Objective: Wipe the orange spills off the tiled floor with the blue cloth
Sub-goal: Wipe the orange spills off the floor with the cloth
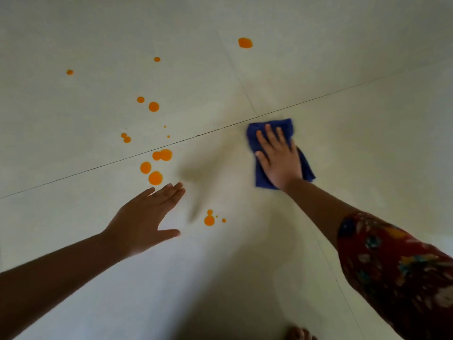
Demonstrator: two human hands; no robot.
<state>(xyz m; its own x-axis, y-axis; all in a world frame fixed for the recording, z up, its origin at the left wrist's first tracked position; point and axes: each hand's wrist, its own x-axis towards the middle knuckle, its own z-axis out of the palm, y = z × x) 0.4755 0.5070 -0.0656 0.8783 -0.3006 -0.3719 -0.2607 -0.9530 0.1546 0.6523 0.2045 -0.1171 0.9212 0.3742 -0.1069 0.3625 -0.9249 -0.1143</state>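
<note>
I keep my right hand (279, 158) pressed flat on the blue cloth (305, 166), fingers (270, 136) straight and spread so the whole palm bears it down on the tiled floor (367, 106), right of centre just below a grout line. My left hand (144, 222) reaches out open at lower left, fingers straight, probably for balance; whether it touches the floor I cannot tell. The orange spills (155, 178) sit well left of the cloth, with a small group (209, 220) at lower centre and a lone drop (245, 42) up top, so most wiping remains, I judge.
</note>
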